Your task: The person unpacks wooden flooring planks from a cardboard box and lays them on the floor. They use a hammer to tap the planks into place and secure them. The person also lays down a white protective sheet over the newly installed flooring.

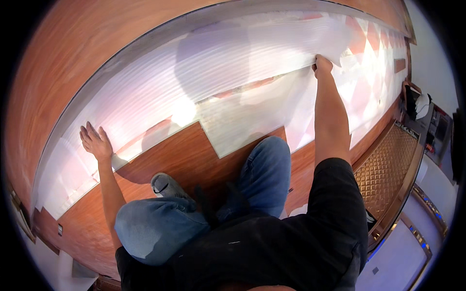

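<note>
A long white ribbed foam sheet (228, 63) stretches across the floor in front of me, its near edge running between my two hands. At the left, my left hand (96, 140) lies palm down with its fingers spread on the white layer. My right hand (322, 66), arm reached far out, is closed around the sheet's near edge, and the sheet creases and lifts there. Below the sheet's near edge, a smooth pale layer (228, 126) and a strip of reddish floor show. The laid wood planks (165, 150) under my feet end in a stepped edge.
A wood-coloured surface (87, 53) curves along the far side behind a grey strip. At the right, red and white diamond tiles (371, 43) show, with a small brown piece (399, 65). A gold quilted panel (388, 165) stands nearer, with dark and white items (418, 103) beyond it.
</note>
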Demonstrator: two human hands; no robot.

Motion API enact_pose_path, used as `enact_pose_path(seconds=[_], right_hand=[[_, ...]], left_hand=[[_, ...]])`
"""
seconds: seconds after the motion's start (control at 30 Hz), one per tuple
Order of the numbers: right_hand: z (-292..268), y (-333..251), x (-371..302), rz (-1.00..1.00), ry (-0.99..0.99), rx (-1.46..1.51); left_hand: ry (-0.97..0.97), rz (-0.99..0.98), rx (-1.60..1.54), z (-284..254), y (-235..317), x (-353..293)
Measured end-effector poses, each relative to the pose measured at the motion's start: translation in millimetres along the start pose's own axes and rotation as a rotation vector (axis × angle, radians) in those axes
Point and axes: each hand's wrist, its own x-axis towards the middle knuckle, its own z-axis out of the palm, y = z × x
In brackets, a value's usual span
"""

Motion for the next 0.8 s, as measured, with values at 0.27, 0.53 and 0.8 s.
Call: enact_pose_path(seconds=[0.27, 0.53, 0.8], right_hand=[[-18.1, 23.9, 55.3, -0.528, 0.122, -0.719], [75.8, -31.3, -136.2, -1.261, 0.314, -0.869], [35.7, -1.2, -99.2, -1.307, -0.126, -1.004]], left_hand=[[-0.054, 0.04, -0.074, 0.6, 19.0, 10.8], [-0.124, -0.056, 0.069, -6.3, -6.6, -7.8], [-0.25, -0.086, -0.049, -39.3, 56.3, 24.3]])
